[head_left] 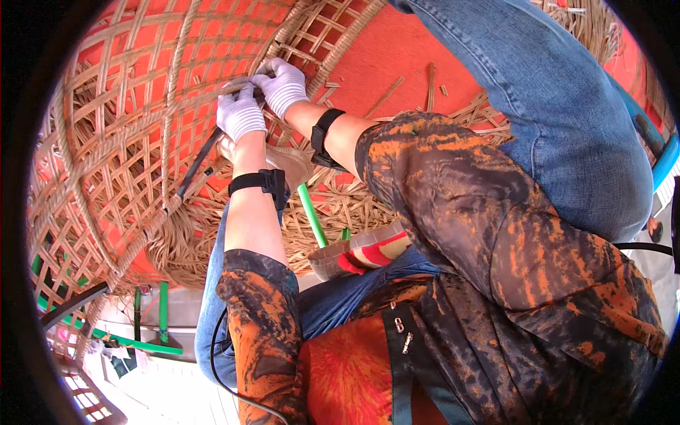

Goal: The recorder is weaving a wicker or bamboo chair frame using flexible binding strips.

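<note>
Pkgs, labels, signs, screens: none visible in head view. No printed or lit panel shows anywhere in frame.

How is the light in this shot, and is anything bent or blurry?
Head view: bright, even daylight, no harsh glare; the gloved left hand and right hand on the woven basket look sharp; fisheye bends the cane strips near the dark round rim; the patterned sleeve looms large up close.
</note>
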The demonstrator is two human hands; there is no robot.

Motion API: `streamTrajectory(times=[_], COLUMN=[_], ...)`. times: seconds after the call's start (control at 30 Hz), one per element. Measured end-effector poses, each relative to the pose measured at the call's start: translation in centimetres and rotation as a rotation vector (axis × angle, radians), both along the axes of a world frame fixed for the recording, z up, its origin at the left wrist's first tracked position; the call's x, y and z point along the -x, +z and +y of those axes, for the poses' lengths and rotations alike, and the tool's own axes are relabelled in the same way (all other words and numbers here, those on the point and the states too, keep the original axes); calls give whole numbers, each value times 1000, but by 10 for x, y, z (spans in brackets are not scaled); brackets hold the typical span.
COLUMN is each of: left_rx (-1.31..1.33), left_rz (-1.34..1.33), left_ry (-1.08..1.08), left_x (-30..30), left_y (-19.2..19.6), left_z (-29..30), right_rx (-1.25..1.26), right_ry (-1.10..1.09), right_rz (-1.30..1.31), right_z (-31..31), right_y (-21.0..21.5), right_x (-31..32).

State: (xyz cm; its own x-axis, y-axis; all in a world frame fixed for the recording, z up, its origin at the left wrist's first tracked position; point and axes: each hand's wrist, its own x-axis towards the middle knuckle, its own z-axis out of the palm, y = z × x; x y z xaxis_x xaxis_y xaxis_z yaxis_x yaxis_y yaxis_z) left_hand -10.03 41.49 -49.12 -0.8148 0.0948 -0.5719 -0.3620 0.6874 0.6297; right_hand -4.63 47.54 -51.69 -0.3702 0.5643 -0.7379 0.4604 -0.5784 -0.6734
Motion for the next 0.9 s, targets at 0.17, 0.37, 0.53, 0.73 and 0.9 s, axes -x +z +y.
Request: streamTrajectory(times=[0.17, 0.37, 0.53, 0.73, 0.9], left_rx=[214, 63, 343, 377, 585], left_rz=[106, 16, 183, 130, 87], left_ry=[-165, -107, -318, -209, -401], left_x=[-3, 7, -2, -3, 5], left_y=[-5, -17, 16, 8, 2], left_z=[-6, -20, 4, -11, -3], right_rx=[-185, -627, -546, -529, -593], right_ry=[212, 698, 1120, 1160, 1045], right_rz=[-7, 26, -91, -22, 12], right_z=[6, 12, 40, 36, 30], right_y=[7, 5, 5, 11, 4], right_x=[-6, -7, 8, 13, 7])
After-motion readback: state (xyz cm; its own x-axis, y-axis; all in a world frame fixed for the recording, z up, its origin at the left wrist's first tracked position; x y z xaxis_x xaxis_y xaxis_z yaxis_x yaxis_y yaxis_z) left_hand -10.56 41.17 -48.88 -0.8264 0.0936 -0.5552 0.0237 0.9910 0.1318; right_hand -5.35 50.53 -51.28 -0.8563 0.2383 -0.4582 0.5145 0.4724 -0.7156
